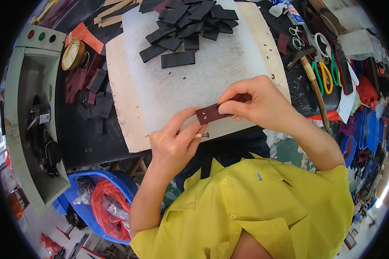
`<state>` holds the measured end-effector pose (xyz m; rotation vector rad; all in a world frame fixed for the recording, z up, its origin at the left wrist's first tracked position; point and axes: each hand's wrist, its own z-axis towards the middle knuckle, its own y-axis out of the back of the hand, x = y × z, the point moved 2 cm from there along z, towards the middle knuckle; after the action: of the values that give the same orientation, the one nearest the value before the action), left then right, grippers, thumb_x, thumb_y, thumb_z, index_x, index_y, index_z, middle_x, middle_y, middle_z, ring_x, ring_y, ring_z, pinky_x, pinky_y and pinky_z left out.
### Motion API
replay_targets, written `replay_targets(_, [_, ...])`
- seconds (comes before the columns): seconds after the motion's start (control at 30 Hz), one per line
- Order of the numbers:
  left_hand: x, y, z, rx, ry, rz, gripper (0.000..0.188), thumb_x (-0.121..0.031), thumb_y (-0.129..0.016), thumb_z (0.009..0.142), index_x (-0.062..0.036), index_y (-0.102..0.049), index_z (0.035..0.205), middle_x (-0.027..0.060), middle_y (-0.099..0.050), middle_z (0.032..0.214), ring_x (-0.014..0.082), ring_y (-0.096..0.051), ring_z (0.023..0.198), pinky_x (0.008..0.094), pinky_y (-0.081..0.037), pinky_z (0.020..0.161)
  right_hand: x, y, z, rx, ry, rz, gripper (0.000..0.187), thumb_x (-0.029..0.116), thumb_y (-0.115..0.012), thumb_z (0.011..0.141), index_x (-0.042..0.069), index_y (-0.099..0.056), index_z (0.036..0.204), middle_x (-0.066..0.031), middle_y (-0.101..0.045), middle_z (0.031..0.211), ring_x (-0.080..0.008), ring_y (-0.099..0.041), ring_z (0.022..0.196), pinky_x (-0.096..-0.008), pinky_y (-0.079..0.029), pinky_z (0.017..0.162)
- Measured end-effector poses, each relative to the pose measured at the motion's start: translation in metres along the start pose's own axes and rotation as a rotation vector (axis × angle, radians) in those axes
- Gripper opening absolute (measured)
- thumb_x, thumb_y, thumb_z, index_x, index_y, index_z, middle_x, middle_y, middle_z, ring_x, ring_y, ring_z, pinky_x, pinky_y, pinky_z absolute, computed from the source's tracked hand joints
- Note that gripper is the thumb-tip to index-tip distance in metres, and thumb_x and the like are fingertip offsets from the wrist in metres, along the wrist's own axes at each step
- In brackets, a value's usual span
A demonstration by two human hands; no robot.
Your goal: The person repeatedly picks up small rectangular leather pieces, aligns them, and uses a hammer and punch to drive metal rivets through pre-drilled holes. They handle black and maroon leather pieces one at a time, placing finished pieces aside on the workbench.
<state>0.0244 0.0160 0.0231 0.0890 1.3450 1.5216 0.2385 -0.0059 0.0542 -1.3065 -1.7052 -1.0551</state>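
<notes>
Between my two hands, above the near edge of the pale board (121,90), is a small maroon strip (212,114) that looks like leather. Holes show near its left end. My left hand (168,144) pinches that end, and a short pale-handled tool with a dark metal end (202,135) juts out from under its fingers. My right hand (261,103) grips the other end between thumb and bent fingers. On a white sheet (149,95) over the board, a heap of black folded strips (178,59) lies farther away. Dark specks are scattered on the sheet.
Punched maroon and black pieces (100,105) lie left of the board, beside a round container (73,55) and a grey metal cabinet (30,43). On the right are a hammer (314,77) and scissors with coloured handles (326,84). A blue bin (83,211) holds a red bag (103,200).
</notes>
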Motion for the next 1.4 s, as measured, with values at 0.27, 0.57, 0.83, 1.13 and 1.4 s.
replay_targets(0.27, [0.006, -0.004, -0.003, -0.047, 0.004, -0.054, 0.027, -0.007, -0.081, 0.074, -0.0123, -0.075, 0.099, 0.0043, -0.071, 0.104, 0.0140, -0.065, 0.059, 0.0267, -0.047, 0.046, -0.003, -0.002, 0.011, 0.030, 0.045, -0.256, 0.013, 0.008, -0.072, 0.081, -0.003, -0.072, 0.088, -0.0175, -0.071, 0.075, -0.0246, -0.069, 0.066, -0.0344, -0.053, 0.064])
replay_targets(0.57, [0.006, -0.002, -0.005, -0.057, -0.019, -0.088, 0.029, -0.004, -0.083, 0.073, -0.0111, -0.076, 0.100, 0.0085, -0.071, 0.109, 0.0137, -0.065, 0.058, 0.0257, -0.048, 0.048, 0.000, -0.007, 0.008, -0.034, 0.129, -0.353, 0.011, 0.008, -0.073, 0.080, -0.002, -0.073, 0.085, -0.0174, -0.070, 0.071, -0.0274, -0.068, 0.064, -0.0345, -0.053, 0.062])
replay_targets(0.83, [0.004, -0.001, -0.001, -0.006, 0.023, -0.091, 0.025, -0.001, -0.081, 0.072, -0.0084, -0.075, 0.096, 0.0082, -0.070, 0.103, 0.0149, -0.064, 0.056, 0.0268, -0.048, 0.049, -0.004, -0.011, 0.006, -0.069, 0.303, -0.489, 0.012, 0.011, -0.076, 0.078, 0.002, -0.071, 0.084, -0.0125, -0.069, 0.074, -0.0298, -0.067, 0.068, -0.0359, -0.052, 0.063])
replay_targets(1.13, [0.003, -0.003, 0.001, -0.014, 0.006, -0.077, 0.026, 0.004, -0.078, 0.070, -0.0074, -0.074, 0.093, 0.0074, -0.070, 0.102, 0.0135, -0.059, 0.053, 0.0258, -0.047, 0.049, -0.008, 0.017, -0.003, -0.229, 0.733, -0.606, 0.020, 0.010, -0.081, 0.072, 0.006, -0.067, 0.085, -0.0095, -0.069, 0.099, -0.0295, -0.064, 0.091, -0.0375, -0.054, 0.076])
replay_targets(1.4, [0.001, -0.001, 0.002, 0.003, 0.015, -0.068, 0.028, 0.003, -0.079, 0.069, -0.0078, -0.074, 0.094, 0.0074, -0.070, 0.104, 0.0137, -0.061, 0.055, 0.0259, -0.049, 0.050, -0.033, 0.005, -0.009, -0.122, 0.872, -0.705, 0.013, 0.007, -0.077, 0.074, 0.004, -0.068, 0.083, -0.0087, -0.069, 0.100, -0.0272, -0.065, 0.095, -0.0384, -0.052, 0.081])
